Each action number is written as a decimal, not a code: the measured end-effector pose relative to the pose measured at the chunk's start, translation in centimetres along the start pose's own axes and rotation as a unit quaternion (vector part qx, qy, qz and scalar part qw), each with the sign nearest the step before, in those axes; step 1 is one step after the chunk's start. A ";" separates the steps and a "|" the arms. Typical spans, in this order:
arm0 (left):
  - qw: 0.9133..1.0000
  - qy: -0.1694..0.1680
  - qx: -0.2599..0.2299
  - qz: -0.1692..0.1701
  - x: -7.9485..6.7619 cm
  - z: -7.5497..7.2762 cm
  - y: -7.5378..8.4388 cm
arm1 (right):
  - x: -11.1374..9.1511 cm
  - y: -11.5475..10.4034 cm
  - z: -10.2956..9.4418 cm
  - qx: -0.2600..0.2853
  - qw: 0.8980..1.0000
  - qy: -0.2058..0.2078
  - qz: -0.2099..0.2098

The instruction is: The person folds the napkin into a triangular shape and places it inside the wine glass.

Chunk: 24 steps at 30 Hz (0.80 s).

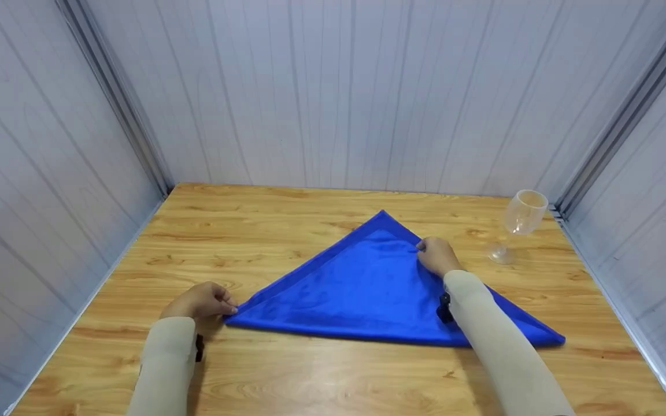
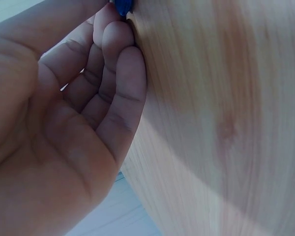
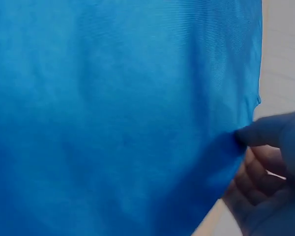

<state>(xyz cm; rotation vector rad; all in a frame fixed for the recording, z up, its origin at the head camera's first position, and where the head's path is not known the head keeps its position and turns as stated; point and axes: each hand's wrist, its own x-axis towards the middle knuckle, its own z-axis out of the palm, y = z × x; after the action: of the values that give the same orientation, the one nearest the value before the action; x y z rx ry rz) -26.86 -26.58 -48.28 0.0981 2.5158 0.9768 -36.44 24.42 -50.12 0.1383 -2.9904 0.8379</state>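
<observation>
Cloth, one, blue: the blue cloth (image 1: 359,289) is lying on the wood-grain table (image 1: 310,378) in front of you, forming a triangle, its long folded edge running along your side and its peak pointing toward the pale panelled wall (image 1: 321,98).

Hand, left: your left hand (image 1: 201,300) is pinching the cloth's left corner between thumb and fingertips; the left wrist view is showing only a scrap of blue at the tips.

Hand, right: your right hand (image 1: 440,258) is pinching the cloth's right slanting edge, below the peak, the thumb lying on top and the other fingers curling beneath.

Sleeves, two, light-coloured: each sleeve (image 1: 165,364) is covering a forearm, a small black device (image 1: 444,309) sitting at each wrist.

Glass, one, clear, stemmed: the glass (image 1: 525,214) is standing on its foot at the far right, beyond your right hand and apart from the cloth.
</observation>
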 end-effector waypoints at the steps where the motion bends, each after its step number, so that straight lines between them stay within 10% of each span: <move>1: 1.000 0.000 0.003 0.001 0.0 0.0 0.0 | 0.0 0.1 0.1 0.005 1.000 0.011 -0.001; 24: 0.997 0.026 0.071 0.011 0.2 0.4 1.7 | -0.3 0.8 0.2 -0.097 0.994 -0.019 -0.049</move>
<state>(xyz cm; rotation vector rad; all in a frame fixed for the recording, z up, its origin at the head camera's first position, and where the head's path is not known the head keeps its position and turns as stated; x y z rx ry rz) -27.00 -25.02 -47.46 0.1468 2.6350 0.8177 -36.21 24.96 -50.73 0.2966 -3.0486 0.5390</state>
